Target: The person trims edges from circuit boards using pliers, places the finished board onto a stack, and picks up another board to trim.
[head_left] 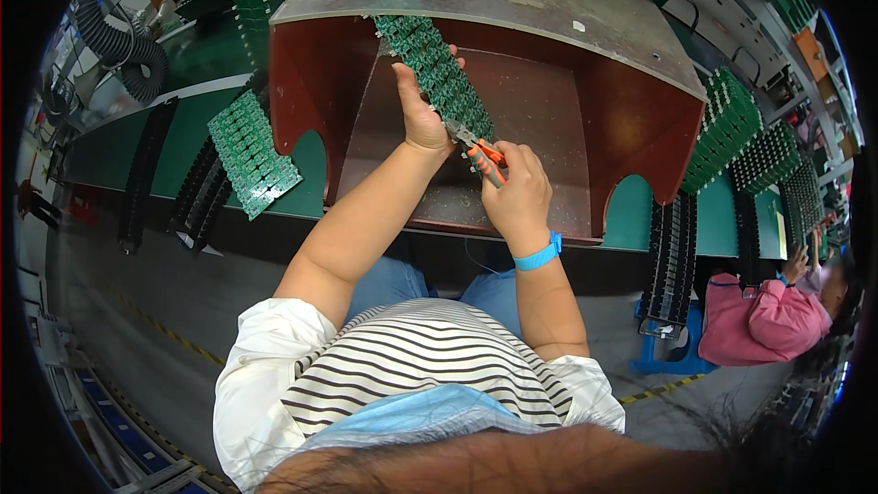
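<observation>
My left hand (426, 119) grips a long green circuit board panel (430, 59) from beneath, its thumb along the near-left edge. The panel slants inside an open-fronted dark red box (306, 82). In my right hand (518, 192) is a pair of pliers-like cutters (485, 157) with orange and grey handles. Their jaws meet the panel's lower left edge, close to my left fingers; whether they are closed on the board I cannot tell. A blue band circles my right wrist.
Another green panel (247, 151) leans on black slotted racks (208, 187) at the left. To the right stand stacked panels (722, 133) and another black rack (670, 261). A co-worker in a pink top (764, 320) sits at the far right. Small scraps dot the box floor.
</observation>
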